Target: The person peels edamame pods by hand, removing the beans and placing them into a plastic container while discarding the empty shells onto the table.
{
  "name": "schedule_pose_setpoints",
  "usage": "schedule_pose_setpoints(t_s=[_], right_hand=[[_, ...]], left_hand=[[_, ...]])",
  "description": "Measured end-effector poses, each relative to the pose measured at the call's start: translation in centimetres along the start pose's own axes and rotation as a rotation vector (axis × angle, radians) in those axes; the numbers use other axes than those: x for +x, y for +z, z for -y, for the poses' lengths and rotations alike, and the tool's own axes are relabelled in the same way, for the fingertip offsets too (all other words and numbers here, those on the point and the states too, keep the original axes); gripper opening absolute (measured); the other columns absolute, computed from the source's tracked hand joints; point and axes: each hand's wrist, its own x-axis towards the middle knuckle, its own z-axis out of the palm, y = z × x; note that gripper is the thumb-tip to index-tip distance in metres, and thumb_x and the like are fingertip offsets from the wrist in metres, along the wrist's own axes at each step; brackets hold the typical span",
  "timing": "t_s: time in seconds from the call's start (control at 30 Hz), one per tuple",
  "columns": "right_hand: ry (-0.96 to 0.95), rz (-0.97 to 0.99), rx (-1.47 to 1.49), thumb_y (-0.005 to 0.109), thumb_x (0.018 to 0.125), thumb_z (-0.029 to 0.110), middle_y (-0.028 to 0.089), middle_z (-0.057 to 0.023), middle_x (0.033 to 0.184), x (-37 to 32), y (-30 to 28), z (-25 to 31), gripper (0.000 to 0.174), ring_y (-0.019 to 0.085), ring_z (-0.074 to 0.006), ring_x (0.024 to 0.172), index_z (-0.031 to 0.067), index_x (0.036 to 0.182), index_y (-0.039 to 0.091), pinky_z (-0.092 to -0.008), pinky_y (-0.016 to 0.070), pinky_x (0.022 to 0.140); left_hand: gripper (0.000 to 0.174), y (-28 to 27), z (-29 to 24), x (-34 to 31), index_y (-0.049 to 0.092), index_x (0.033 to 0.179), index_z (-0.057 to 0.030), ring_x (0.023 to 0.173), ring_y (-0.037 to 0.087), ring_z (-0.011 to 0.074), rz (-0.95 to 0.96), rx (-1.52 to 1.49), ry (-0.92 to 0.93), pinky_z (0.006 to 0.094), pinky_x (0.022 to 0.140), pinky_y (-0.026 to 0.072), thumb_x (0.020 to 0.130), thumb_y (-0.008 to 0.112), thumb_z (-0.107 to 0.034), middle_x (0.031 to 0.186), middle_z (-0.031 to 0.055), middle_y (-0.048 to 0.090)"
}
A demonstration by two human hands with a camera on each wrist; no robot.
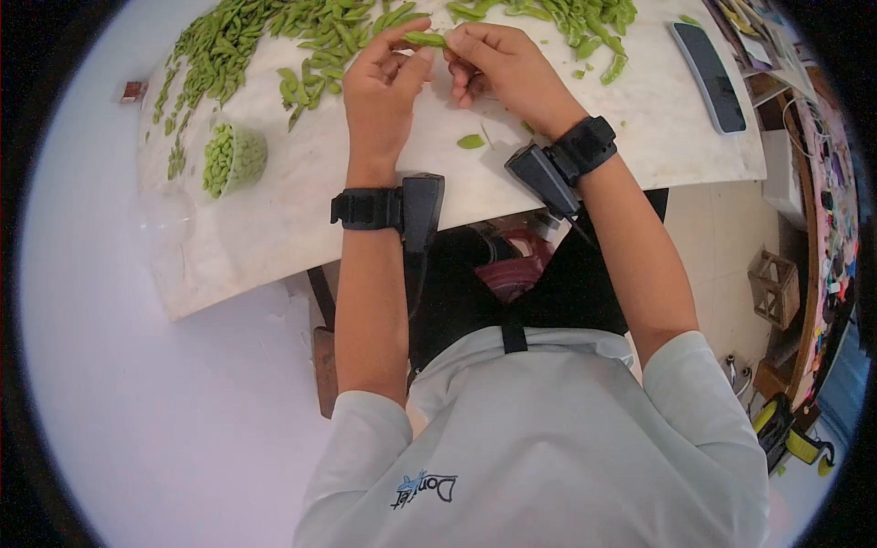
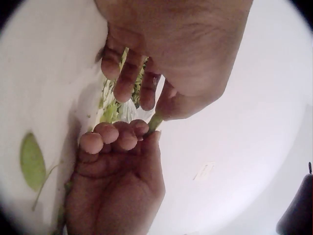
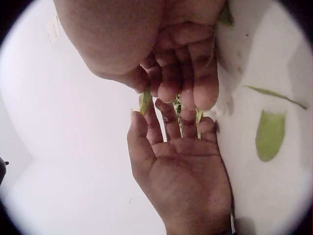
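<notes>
A green soybean pod (image 1: 425,39) is held between both hands over the near part of the white table (image 1: 301,224). My right hand (image 1: 516,73) pinches one end of the pod with thumb and forefinger, its other fingers curled below. My left hand (image 1: 376,105) has thumb and forefinger around the opposite end. In the right wrist view the pod (image 3: 145,102) shows as a short green piece between the two thumbs; fingers cover the rest. Beneath the hands lies a loose green leaf-like piece (image 1: 470,142), with a thin stem (image 3: 276,95) beside it.
A big heap of pods (image 1: 224,50) spreads over the table's far left. More green pods or husks (image 1: 594,20) lie at the far right. Shelled beans fill a clear plastic cup (image 1: 249,155) at left. A phone (image 1: 711,78) rests near the right edge.
</notes>
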Motion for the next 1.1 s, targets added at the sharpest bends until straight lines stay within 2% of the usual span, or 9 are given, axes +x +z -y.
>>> schedule_pose_setpoints(t_s=[0.07, 0.17, 0.27, 0.37, 0.47, 0.57, 0.77, 1.1], right_hand=[[0.002, -0.007, -0.006, 0.05, 0.095, 0.028, 0.056, -0.0042, 0.062, 0.0, 0.0, 0.0, 0.032, 0.054, -0.0116, 0.051, -0.0001, 0.079, 0.054, -0.025, 0.0472, 0.051], [0.009, 0.01, 0.014, 0.049, 0.095, 0.027, 0.055, -0.0042, 0.061, -0.1, 0.0, 0.1, 0.033, 0.054, -0.0125, 0.05, 0.0001, 0.077, 0.054, -0.0263, 0.0464, 0.05], [0.023, 0.024, 0.048, 0.046, 0.095, 0.029, 0.054, -0.0041, 0.059, -0.3, -0.2, 0.1, 0.035, 0.054, -0.0133, 0.05, 0.0011, 0.074, 0.053, -0.0271, 0.0452, 0.048], [0.036, 0.026, 0.005, 0.044, 0.095, 0.032, 0.053, -0.004, 0.057, -0.3, -0.4, 0.0, 0.039, 0.054, -0.0137, 0.05, 0.0024, 0.071, 0.052, -0.0269, 0.0441, 0.047], [0.052, 0.016, -0.019, 0.043, 0.095, 0.034, 0.052, -0.0038, 0.056, -0.3, -0.4, 0.1, 0.042, 0.054, -0.0134, 0.05, 0.003, 0.069, 0.051, -0.026, 0.0434, 0.047], [0.072, -0.001, -0.041, 0.043, 0.095, 0.035, 0.051, -0.0033, 0.055, -0.5, -0.3, 0.7, 0.043, 0.053, -0.0129, 0.048, 0.0028, 0.067, 0.05, -0.026, 0.0427, 0.045], [0.071, 0.005, -0.088, 0.042, 0.095, 0.037, 0.046, -0.0022, 0.052, -0.7, -0.5, 1.1, 0.046, 0.049, -0.012, 0.045, 0.0029, 0.064, 0.047, -0.0266, 0.0402, 0.042], [0.112, -0.006, -0.116, 0.044, 0.094, 0.038, 0.045, -0.0018, 0.049, -0.9, -0.4, 1.7, 0.046, 0.048, -0.0114, 0.043, 0.0031, 0.064, 0.049, -0.0259, 0.038, 0.04]], left_hand=[[0.025, -0.2, 0.0, 0.0, 0.065, 0.111, -0.0047, 0.064, 0.051, 0.0067, -0.018, -0.03, -0.009, 0.0198, 0.059, 0.0413, 0.088, 0.059, -0.012, 0.072, 0.0005, 0.059], [0.023, -0.6, 0.8, 0.3, 0.065, 0.11, -0.0074, 0.066, 0.055, 0.0059, -0.008, 0.007, -0.013, 0.0178, 0.059, 0.0405, 0.087, 0.062, -0.012, 0.08, -0.0002, 0.062], [0.024, -0.4, 0.4, 0.2, 0.065, 0.11, -0.0048, 0.066, 0.053, 0.0072, 0.008, 0.045, -0.024, 0.0198, 0.06, 0.0426, 0.089, 0.06, -0.015, 0.078, 0.0018, 0.06], [0.024, -0.4, 0.6, 0.1, 0.064, 0.11, -0.0049, 0.069, 0.055, 0.0073, 0.029, -0.006, -0.026, 0.0202, 0.062, 0.045, 0.087, 0.063, -0.013, 0.084, 0.0023, 0.062], [0.026, -0.1, 0.8, 0.2, 0.063, 0.11, -0.0057, 0.071, 0.056, 0.0075, 0.001, -0.065, 0.054, 0.0206, 0.065, 0.0475, 0.085, 0.065, -0.01, 0.09, 0.0024, 0.062], [0.027, -0.3, 0.9, 0.2, 0.063, 0.11, -0.005, 0.073, 0.057, 0.0078, 0.058, -0.085, 0.067, 0.0208, 0.068, 0.0483, 0.083, 0.067, -0.007, 0.094, 0.0025, 0.063], [0.025, -0.6, 1.1, 0.1, 0.063, 0.107, -0.0019, 0.076, 0.058, 0.0078, 0.136, -0.009, -0.025, 0.0208, 0.07, 0.0487, 0.082, 0.067, -0.005, 0.094, 0.0029, 0.064], [0.027, -0.3, 0.5, -0.1, 0.063, 0.107, -0.0015, 0.076, 0.058, 0.0073, 0.135, -0.013, -0.003, 0.0209, 0.07, 0.0493, 0.081, 0.068, -0.004, 0.095, 0.0038, 0.065]])
